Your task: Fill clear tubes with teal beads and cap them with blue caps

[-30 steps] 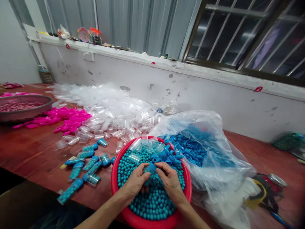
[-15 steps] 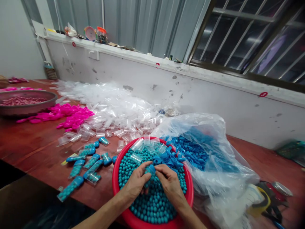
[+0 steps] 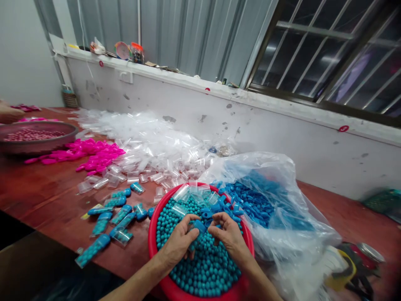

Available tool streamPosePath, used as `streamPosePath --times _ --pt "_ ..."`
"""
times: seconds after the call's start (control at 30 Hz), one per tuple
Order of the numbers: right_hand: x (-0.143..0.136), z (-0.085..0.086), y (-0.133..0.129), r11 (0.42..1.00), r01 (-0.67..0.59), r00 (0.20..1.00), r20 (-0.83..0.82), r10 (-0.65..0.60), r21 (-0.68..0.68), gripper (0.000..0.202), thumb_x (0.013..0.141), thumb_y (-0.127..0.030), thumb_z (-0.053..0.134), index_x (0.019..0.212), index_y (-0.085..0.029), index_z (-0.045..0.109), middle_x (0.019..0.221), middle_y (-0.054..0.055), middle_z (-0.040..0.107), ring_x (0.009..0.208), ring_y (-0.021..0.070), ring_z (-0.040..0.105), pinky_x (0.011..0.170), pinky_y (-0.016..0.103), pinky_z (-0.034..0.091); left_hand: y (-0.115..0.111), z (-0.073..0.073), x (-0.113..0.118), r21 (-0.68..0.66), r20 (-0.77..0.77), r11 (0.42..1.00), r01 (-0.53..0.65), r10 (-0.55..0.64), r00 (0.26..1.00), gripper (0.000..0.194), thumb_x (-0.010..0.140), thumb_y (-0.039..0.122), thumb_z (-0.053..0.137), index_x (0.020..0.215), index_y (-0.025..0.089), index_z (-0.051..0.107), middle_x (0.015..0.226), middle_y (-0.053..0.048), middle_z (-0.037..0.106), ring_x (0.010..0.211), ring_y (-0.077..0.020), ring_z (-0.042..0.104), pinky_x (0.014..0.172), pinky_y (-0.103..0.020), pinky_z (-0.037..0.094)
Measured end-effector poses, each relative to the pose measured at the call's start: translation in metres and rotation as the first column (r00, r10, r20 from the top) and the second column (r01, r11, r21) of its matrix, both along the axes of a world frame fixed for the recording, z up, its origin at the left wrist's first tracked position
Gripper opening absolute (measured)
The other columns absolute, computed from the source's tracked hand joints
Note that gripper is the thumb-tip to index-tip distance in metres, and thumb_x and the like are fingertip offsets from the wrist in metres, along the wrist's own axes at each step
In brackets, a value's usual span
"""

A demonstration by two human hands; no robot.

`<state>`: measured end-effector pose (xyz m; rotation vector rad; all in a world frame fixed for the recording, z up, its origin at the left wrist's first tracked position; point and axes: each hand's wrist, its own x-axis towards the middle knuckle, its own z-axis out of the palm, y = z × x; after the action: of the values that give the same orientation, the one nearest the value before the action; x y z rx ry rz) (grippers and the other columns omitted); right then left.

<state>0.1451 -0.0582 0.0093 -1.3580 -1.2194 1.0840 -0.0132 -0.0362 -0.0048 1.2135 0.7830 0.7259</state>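
Observation:
A red basin (image 3: 152,234) full of teal beads (image 3: 200,271) stands in front of me. Over it, my left hand (image 3: 177,240) grips a small clear container with a blue cap (image 3: 199,227); the fingers partly hide its body. My right hand (image 3: 228,236) is a little to the right, apart from the container, thumb and fingers curved with a gap between them and nothing visible inside. Loose blue caps (image 3: 224,205) lie just beyond my right fingers, on the beads. Several empty clear containers (image 3: 180,209) rest at the basin's far side.
Filled blue-capped containers (image 3: 102,223) lie left of the basin. Behind is a heap of clear containers (image 3: 150,142), beside pink pieces (image 3: 100,152). A plastic bag of blue caps (image 3: 260,205) sits to the right. At far left, another person's hand (image 3: 9,113) is above a bowl (image 3: 67,140).
My right hand has moved off the capped container, slightly right, and its fingers have parted. My left hand keeps the container, its blue cap now tilted rightward. The other person's hand shows more.

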Motion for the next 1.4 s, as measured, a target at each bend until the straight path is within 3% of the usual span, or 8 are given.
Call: streamPosePath --times 0.17,0.37,0.6,0.83,1.1,1.2,1.27,1.4 --pt "-0.006 0.005 -0.003 0.995 0.078 0.996 0.048 -0.081 0.064 0.032 0.068 -0.029 0.061 0.096 -0.016 0.052 0.077 0.002 0.06 0.062 0.016 0.057 0.051 0.027 0.049 -0.005 -0.002 0.003 0.054 0.015 0.999 0.0 -0.001 1.0 0.039 0.078 0.037 0.044 0.112 0.019 0.036 0.061 0.007 0.044 0.033 -0.0034 0.035 0.031 -0.015 0.03" --pt "-0.02 0.001 -0.023 0.972 -0.224 0.879 0.445 0.172 0.066 0.068 0.071 -0.033 0.061 0.131 -0.017 0.033 0.134 0.01 0.038 0.122 0.0257 0.034 0.1 0.04 0.029 -0.016 0.002 0.006 0.082 0.033 0.992 -0.093 0.091 0.995 0.048 0.077 0.03 0.047 0.123 0.021 0.036 0.074 0.002 0.053 0.05 -0.0082 0.044 0.044 -0.019 0.036" --pt "-0.027 0.002 -0.031 0.944 -0.33 0.639 0.731 0.24 -0.022 0.11 0.059 -0.04 0.07 0.139 -0.018 -0.002 0.12 0.016 0.048 0.097 0.0308 0.056 0.077 0.042 0.046 -0.012 -0.003 0.003 0.136 0.093 0.99 -0.045 0.033 0.995 0.032 0.073 0.024 0.054 0.104 0.017 0.052 0.089 -0.002 0.059 0.084 -0.0163 0.052 0.077 -0.025 0.041" --pt "-0.04 0.004 -0.032 0.942 -0.336 0.406 0.906 0.122 0.024 0.097 0.06 -0.037 0.063 0.138 -0.014 0.01 0.106 0.016 0.051 0.081 0.0306 0.058 0.063 0.04 0.047 -0.018 -0.003 0.011 0.19 0.024 0.967 -0.171 0.169 0.985 0.02 0.076 0.025 0.05 0.094 0.016 0.054 0.089 -0.003 0.061 0.086 -0.0181 0.053 0.079 -0.026 0.041" --pt "-0.03 0.004 -0.026 0.886 -0.462 0.615 0.734 0.288 0.04 0.092 0.07 -0.035 0.061 0.138 -0.022 0.0 0.129 0.013 0.038 0.101 0.0251 0.053 0.08 0.033 0.044 -0.014 0.01 -0.021 0.355 -0.191 0.921 -0.161 0.24 0.952 0.033 0.076 0.026 0.048 0.107 0.019 0.054 0.094 -0.003 0.063 0.086 -0.0197 0.056 0.079 -0.027 0.042" --pt "-0.02 0.01 -0.013 0.907 -0.412 0.653 0.721 0.23 0.084 0.068 0.077 -0.032 0.055 0.136 -0.022 0.022 0.119 0.01 0.049 0.099 0.0227 0.054 0.08 0.033 0.044 0.002 0.021 -0.068 0.519 -0.428 0.833 -0.193 0.449 0.784 0.043 0.079 0.033 0.042 0.12 0.022 0.045 0.095 -0.003 0.064 0.082 -0.021 0.058 0.073 -0.029 0.044" --pt "-0.015 0.011 -0.005 0.921 -0.376 0.645 0.742 0.183 0.099 0.046 0.081 -0.028 0.05 0.126 -0.02 0.04 0.105 0.008 0.058 0.092 0.0209 0.056 0.079 0.032 0.044 0.013 0.025 -0.096 0.676 -0.581 0.728 -0.113 0.621 0.525 0.042 0.08 0.033 0.038 0.12 0.021 0.045 0.104 -0.007 0.06 0.091 -0.0252 0.056 0.078 -0.035 0.043" --pt "-0.014 0.003 -0.001 0.933 -0.347 0.562 0.817 0.127 0.093 0.029 0.083 -0.024 0.047 0.11 -0.019 0.055 0.095 0.006 0.063 0.087 0.0205 0.059 0.077 0.031 0.044 0.024 0.023 -0.11 0.861 -0.509 0.487 0.149 0.827 0.24 0.037 0.081 0.024 0.037 0.114 0.016 0.052 0.105 -0.012 0.057 0.098 -0.027 0.051 0.083 -0.038 0.039"
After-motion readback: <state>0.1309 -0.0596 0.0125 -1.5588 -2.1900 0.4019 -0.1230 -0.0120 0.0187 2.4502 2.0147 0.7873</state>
